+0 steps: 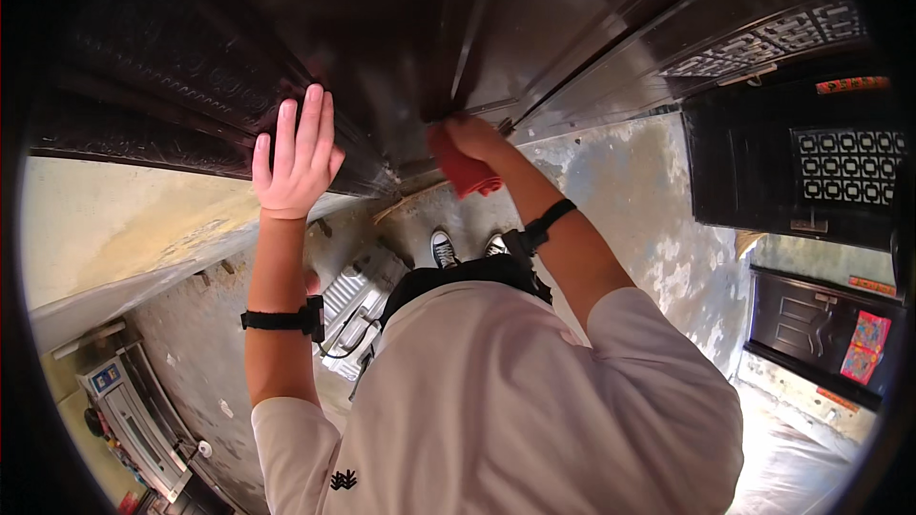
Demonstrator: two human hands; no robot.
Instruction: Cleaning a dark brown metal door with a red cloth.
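In front of me rises a dark, glossy door (386,21) with raised panel lines. My left hand (297,157) lies with its fingers spread against the carved dark frame (186,93) at the door's left side, holding nothing. Lower down and to the right, my right hand (472,137) grips a folded red cloth (469,175) close to the door's surface. Part of the cloth hangs below my fingers. Black straps with small devices circle both my forearms.
A silver ribbed suitcase (368,275) stands by my legs on the left. Some straw-like strands (411,202) lie at the foot of the door. Dark doors with lattice panels (850,166) are at the right. A metal appliance (136,422) is at lower left.
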